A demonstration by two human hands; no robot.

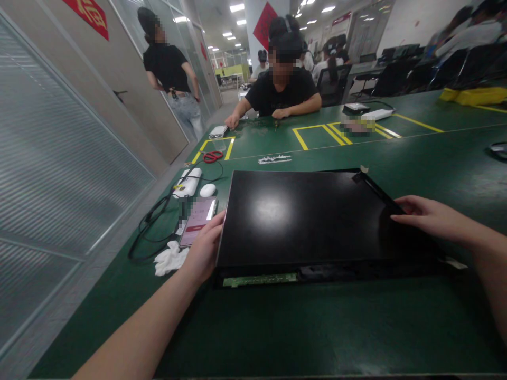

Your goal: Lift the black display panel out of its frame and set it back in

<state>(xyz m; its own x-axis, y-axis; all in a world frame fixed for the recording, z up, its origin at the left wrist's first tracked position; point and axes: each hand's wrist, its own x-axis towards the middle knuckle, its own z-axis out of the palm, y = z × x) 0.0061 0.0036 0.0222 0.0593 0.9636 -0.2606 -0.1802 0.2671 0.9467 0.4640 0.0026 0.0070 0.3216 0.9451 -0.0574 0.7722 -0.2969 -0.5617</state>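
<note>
A flat black display panel (301, 221) lies in front of me, its glossy face up and reflecting a light. Its left side looks raised above a black frame (380, 190) that shows along the right and back edges. Along the near edge runs a thin green circuit board (259, 279). My left hand (206, 245) is closed on the panel's left edge, fingertips hidden under it. At the right edge, my right hand (423, 216) pinches with the thumb over the top; whether its fingers also touch the frame is unclear.
Left of the panel lie a phone (198, 219), a crumpled white glove or tissue (170, 258), a white round case (208, 190), a white power strip (188, 182) and black cables (148, 219). Red scissors (213, 156) lie farther back. A person (283, 89) sits across the green table.
</note>
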